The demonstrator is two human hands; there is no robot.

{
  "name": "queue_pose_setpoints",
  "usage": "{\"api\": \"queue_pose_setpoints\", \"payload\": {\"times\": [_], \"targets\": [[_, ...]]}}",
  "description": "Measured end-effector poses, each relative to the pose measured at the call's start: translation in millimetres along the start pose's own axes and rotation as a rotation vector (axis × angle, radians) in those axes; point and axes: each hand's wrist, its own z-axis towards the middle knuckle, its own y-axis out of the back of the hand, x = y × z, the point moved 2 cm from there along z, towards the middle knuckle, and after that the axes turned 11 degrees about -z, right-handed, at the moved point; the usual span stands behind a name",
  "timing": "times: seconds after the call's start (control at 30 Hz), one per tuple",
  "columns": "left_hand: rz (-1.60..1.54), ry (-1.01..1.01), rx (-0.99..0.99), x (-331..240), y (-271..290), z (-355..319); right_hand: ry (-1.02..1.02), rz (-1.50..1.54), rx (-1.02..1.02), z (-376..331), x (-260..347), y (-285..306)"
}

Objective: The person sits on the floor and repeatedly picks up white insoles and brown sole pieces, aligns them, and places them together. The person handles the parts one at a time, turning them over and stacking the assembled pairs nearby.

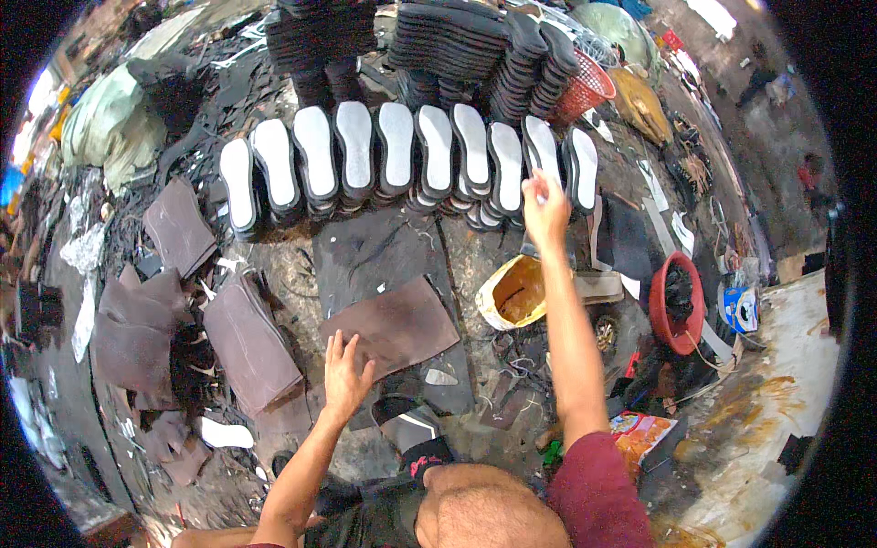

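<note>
My left hand (347, 376) lies with fingers spread on the near left part of a flat brown sheet (406, 324), which rests on a dark board. My right hand (545, 212) reaches forward to the near end of a white-topped sole (542, 146) toward the right of a curved row. Its fingers are curled together; whether they grip the sole or something small is hidden. Several other white-topped, black-edged soles (396, 137) stand in piles along that row. Under my right forearm is a yellow-rimmed container (512, 292) with brownish residue inside.
Tall stacks of black soles (448, 41) rise behind the row. Piled brown sheets (251, 342) lie at left, near a loose white sole piece (226, 434). At right are a red bowl (658, 306) holding black material and a blue-white tin (740, 309). Scraps litter the floor.
</note>
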Motion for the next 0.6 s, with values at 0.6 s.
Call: {"api": "queue_pose_setpoints", "payload": {"times": [0.6], "targets": [[-0.119,0.062,-0.302,-19,-13,-14,-0.434,-0.786,0.231,120,-25,-31]]}}
